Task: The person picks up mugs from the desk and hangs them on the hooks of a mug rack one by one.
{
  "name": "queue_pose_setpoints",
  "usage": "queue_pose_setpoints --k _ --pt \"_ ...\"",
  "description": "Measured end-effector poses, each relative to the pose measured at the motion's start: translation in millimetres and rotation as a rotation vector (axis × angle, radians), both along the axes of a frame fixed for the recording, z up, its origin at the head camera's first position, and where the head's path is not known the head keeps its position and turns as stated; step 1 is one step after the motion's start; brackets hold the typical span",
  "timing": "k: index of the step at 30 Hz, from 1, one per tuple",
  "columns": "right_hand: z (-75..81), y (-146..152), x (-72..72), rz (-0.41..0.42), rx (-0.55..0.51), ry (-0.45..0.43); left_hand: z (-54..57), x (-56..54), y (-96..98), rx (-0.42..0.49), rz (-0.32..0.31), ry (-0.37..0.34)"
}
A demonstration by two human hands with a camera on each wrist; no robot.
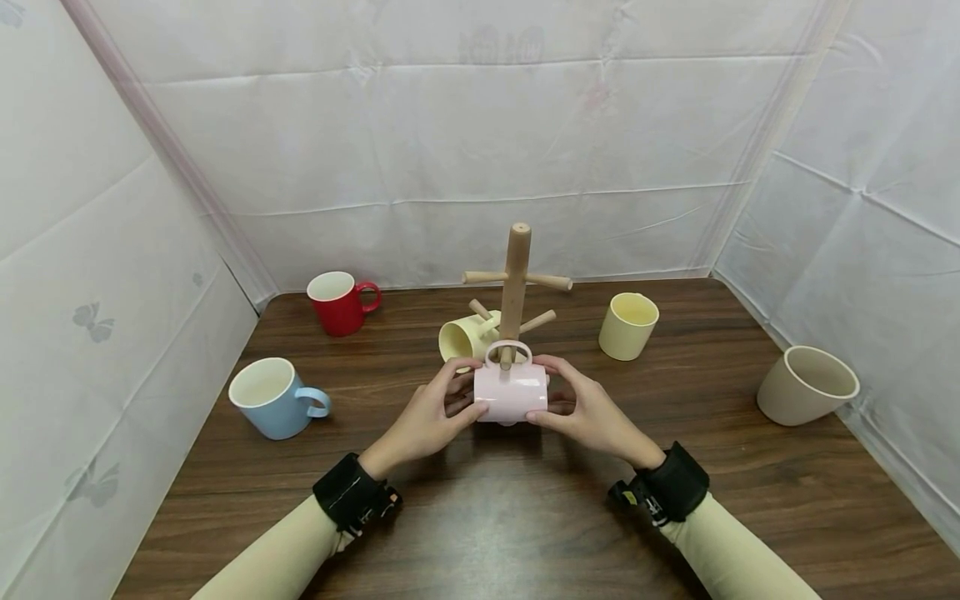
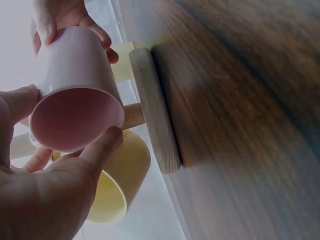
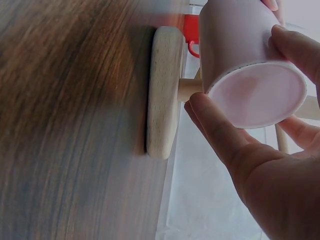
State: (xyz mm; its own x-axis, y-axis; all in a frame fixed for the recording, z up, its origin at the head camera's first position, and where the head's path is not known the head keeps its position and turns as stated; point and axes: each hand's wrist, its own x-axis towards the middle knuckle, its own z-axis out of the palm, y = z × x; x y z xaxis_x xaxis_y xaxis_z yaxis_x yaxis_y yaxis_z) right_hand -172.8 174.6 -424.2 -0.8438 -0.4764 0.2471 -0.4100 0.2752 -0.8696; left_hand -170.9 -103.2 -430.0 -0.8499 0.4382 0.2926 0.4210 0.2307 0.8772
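Observation:
A pink mug (image 1: 511,392) lies on its side in front of the wooden mug tree (image 1: 514,287), its handle up and around the tip of a low front peg. My left hand (image 1: 437,412) holds the open rim end, thumb and fingers spread around it; the left wrist view looks into the mug (image 2: 75,65). On the base end, my right hand (image 1: 596,414) grips with thumb and fingers, and the mug's flat bottom (image 3: 257,95) faces the right wrist view. Behind the left fingers, a pale yellow mug (image 1: 459,340) hangs tilted on another low peg.
A red mug (image 1: 341,310) and a light blue mug (image 1: 276,402) stand at the left. Another yellow mug (image 1: 627,329) and a beige mug (image 1: 802,387) are on the right. White cloth walls (image 1: 480,133) border the dark wooden table (image 1: 480,533) at the back and sides.

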Motion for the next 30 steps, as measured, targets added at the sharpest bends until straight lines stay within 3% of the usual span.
queue_pose_setpoints --k 30 --pt "-2.4 4.9 -5.7 -0.005 0.026 -0.004 -1.6 -4.1 4.9 -0.003 0.005 -0.047"
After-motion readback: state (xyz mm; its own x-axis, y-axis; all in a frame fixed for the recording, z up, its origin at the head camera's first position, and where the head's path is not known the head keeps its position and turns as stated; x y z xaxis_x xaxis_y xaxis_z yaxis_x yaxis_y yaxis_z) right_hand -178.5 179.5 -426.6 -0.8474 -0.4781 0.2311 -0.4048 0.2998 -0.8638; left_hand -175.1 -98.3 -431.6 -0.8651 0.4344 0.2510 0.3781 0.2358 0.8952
